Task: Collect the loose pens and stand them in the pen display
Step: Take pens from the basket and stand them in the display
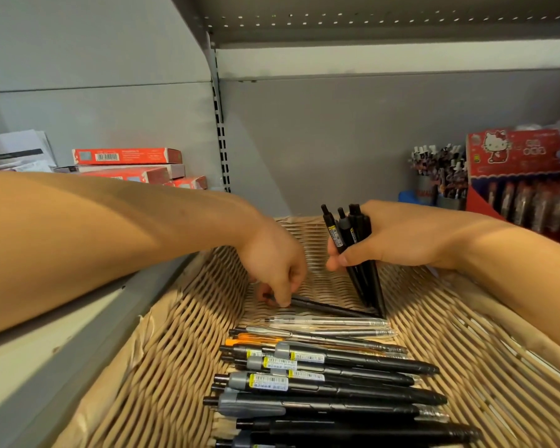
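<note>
Your right hand [398,240] is clenched around a bundle of black pens [353,247], gripping them upright with their clicker ends above your fingers and their tips resting down on the brown honeycomb packing paper [175,367] that lines the tray. Your left hand [274,263] reaches down just beside them, its fingertips pinching the end of a single black pen [330,308] that lies flat on the paper, its far tip meeting the tips of the bundle. Nearer to you lie the loose pens [330,376]: a clear one and a silver one first, then an orange-topped one, then a heap of black pens with grey clips. Several carry white and yellow barcode stickers, but the print is too small to read. To the far right stands a red display box [514,153] with a Hello Kitty figure on its header; the writing beside her is too blurred to make out. Cups of pens [440,169] stand just left of it. On the far left, red flat boxes [126,156] are stacked, the top one showing a barcode.
</note>
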